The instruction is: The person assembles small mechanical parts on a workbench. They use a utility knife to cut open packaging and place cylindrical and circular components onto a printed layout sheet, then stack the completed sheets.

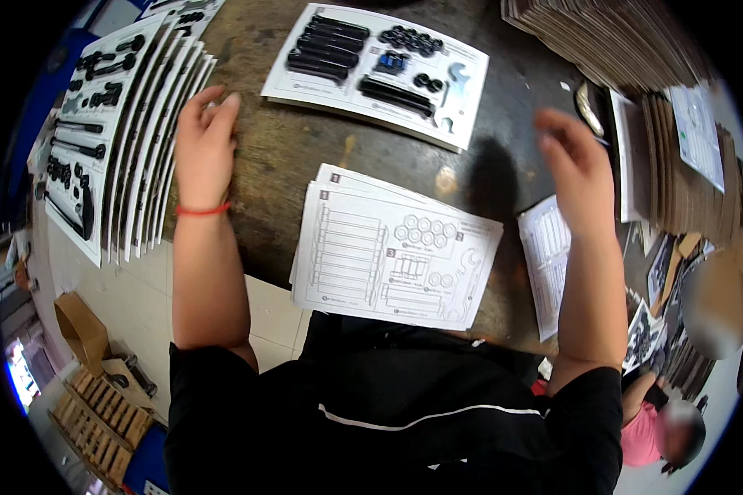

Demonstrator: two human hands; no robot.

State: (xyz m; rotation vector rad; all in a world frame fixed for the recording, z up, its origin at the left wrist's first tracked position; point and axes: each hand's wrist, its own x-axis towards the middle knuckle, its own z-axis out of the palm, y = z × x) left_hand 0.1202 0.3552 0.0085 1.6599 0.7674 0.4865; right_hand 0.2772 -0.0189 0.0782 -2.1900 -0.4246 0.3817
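Observation:
My left hand [205,147], with a red band on its wrist, is raised beside a leaning row of hardware cards [144,140]. Its fingers bend loosely, thumb apart, and nothing shows in them. My right hand [582,165] hovers over the right part of the table, slightly blurred, its fingers apart and holding nothing. Between the hands, farther off, lies a stack of white cards [462,115] carrying black bolts [326,49], black nuts [411,40], black rods [396,95] and a silver wrench [454,87]. Nearer me is a pile of printed sheets [351,301] with outline drawings of such parts.
The worn dark table [264,165] carries more printed sheets [545,247] under my right forearm. Tall stacks of brown cardboard [611,37] stand at the far right. A wooden pallet [99,421] is on the floor at left. Another person [656,433] is at lower right.

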